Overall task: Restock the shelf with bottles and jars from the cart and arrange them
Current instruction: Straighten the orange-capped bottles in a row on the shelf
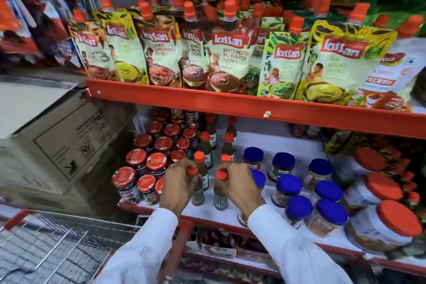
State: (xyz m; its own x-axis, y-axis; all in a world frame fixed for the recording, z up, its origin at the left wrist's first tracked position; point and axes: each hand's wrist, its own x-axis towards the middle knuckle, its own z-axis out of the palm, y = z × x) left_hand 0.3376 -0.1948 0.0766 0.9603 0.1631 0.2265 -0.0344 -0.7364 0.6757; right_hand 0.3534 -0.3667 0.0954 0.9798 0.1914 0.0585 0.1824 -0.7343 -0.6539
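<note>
My left hand (178, 183) grips the neck of a small red-capped sauce bottle (197, 195) standing at the front of the white shelf (255, 214). My right hand (237, 185) grips a second red-capped bottle (220, 198) right beside it. Behind them two rows of the same bottles (205, 145) run toward the back. Red-lidded jars (147, 161) stand packed to the left. Blue-lidded jars (297, 191) stand to the right. The wire cart (46, 249) is at the lower left, below my left sleeve.
The red shelf above (253, 104) carries chutney pouches (230, 57) and overhangs the bottles. A cardboard box (57, 145) leans at the left. Large orange-lidded jars (391, 219) fill the right end. A lower shelf (230, 251) holds more goods.
</note>
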